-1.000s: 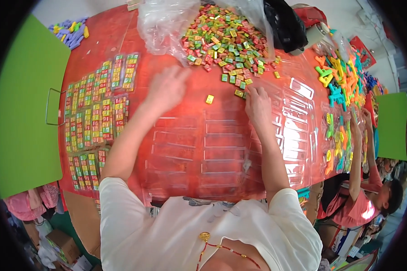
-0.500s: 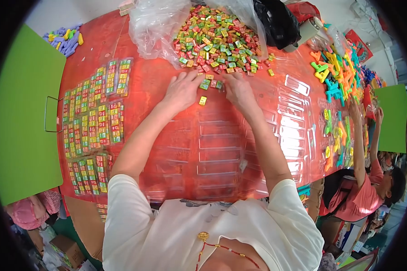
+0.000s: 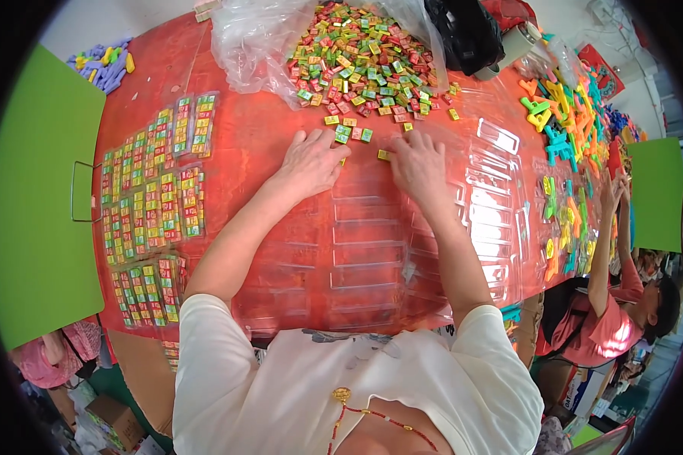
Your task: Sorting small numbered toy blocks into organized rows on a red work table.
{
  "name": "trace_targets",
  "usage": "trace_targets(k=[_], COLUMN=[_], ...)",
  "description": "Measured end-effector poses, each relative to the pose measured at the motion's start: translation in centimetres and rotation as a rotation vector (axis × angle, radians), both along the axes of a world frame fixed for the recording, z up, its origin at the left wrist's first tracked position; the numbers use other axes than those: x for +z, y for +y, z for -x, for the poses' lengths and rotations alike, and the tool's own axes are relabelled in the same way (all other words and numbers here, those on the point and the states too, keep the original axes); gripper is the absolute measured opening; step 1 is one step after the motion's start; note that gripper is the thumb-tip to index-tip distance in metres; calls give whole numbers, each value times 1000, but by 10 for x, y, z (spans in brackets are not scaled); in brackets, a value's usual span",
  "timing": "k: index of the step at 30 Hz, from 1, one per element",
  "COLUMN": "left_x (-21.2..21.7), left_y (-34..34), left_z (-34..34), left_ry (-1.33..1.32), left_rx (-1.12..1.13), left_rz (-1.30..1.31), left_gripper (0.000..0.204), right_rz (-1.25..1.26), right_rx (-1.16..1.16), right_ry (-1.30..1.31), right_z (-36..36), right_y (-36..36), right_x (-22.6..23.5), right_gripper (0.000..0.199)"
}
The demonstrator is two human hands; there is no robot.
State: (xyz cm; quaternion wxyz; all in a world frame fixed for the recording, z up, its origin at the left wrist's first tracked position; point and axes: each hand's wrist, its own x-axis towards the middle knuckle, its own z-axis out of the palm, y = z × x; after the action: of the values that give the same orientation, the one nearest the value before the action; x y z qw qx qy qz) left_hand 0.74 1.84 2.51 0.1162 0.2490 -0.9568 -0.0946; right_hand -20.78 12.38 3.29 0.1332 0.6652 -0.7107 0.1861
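A heap of small red, green and yellow boxes point(image 3: 364, 64) lies at the far middle of the red table. Just in front of it, a few loose green boxes point(image 3: 343, 134) sit between my hands. My left hand point(image 3: 311, 163) is closed, thumb and fingertips at a small yellow box that it mostly covers. My right hand point(image 3: 420, 167) has its fingers bent, its thumb side pinching at the end of another small yellow box point(image 3: 384, 155). Nearer my body, empty clear plastic trays point(image 3: 366, 254) with long slots lie in a column.
Filled trays point(image 3: 155, 205) stand in rows at the left. More clear trays point(image 3: 493, 197) overlap at the right, beside a pile of colourful plastic pieces point(image 3: 569, 114). A clear bag point(image 3: 254, 53) and a black bag point(image 3: 463, 34) flank the heap. Another person point(image 3: 603, 318) works at the right edge.
Both hands have drawn back slightly from the heap and moved apart, the right one outward. More loose boxes now lie in front of the heap. The yellow box beside my left hand is now mostly covered.
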Motion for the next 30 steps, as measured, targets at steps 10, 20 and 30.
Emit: trace_targets(k=[10,20,30], left_x=[1,-4,12], left_y=[4,4,-25], left_z=[1,-17,-3], left_ry=[-15,32,66], left_rx=[37,175,257], left_rz=[-7,32,-57], left_gripper=[32,28,29], right_rz=[-53,-128,-140], right_rx=[79,77,61], right_ry=[40,-139,-204], right_z=[-39,-66,-59], right_y=[-18,-24,-44], right_x=[-9,-16,-14], right_gripper=[16,18,19])
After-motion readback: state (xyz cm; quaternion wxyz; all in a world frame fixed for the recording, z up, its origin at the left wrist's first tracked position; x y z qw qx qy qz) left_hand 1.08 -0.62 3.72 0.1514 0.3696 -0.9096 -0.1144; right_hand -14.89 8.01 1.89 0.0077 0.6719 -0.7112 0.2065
